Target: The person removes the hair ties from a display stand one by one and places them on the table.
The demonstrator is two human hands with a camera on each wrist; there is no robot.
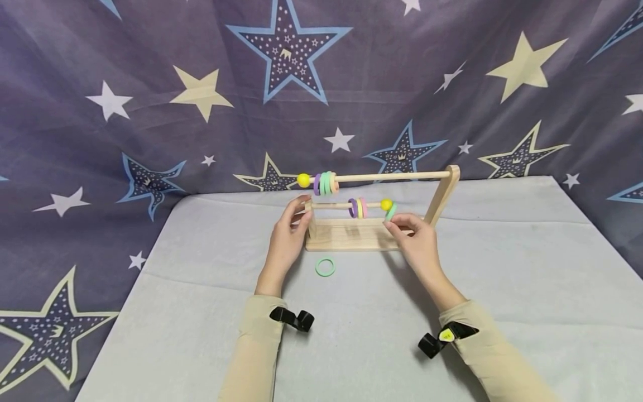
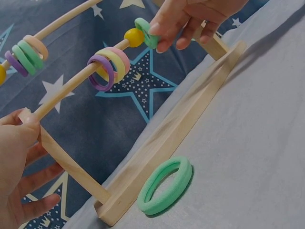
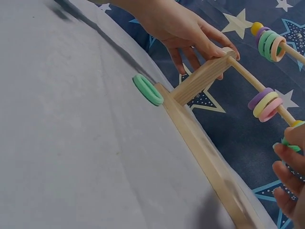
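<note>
A wooden rack (image 1: pixel 351 237) stands on the table, with two rods that each end in a yellow ball. My left hand (image 1: pixel 288 231) grips the top of its short left post, thumb on the near side. At the lower rod's yellow ball (image 1: pixel 386 204), my right hand (image 1: pixel 414 240) pinches a green hair tie (image 2: pixel 147 32) between thumb and fingers. The hair tie is right at the ball; whether it is round it, I cannot tell. Purple, yellow and pink hair ties (image 2: pixel 112 67) hang on that rod. Another green hair tie (image 1: pixel 325 267) lies on the table before the rack.
On the upper rod (image 1: pixel 392 177) hang purple, green and peach hair ties (image 1: pixel 326 183) near its ball. The tall right post (image 1: pixel 442 195) rises behind my right hand. A star-patterned cloth (image 1: pixel 351 67) hangs behind the grey-covered table (image 1: pixel 527 268).
</note>
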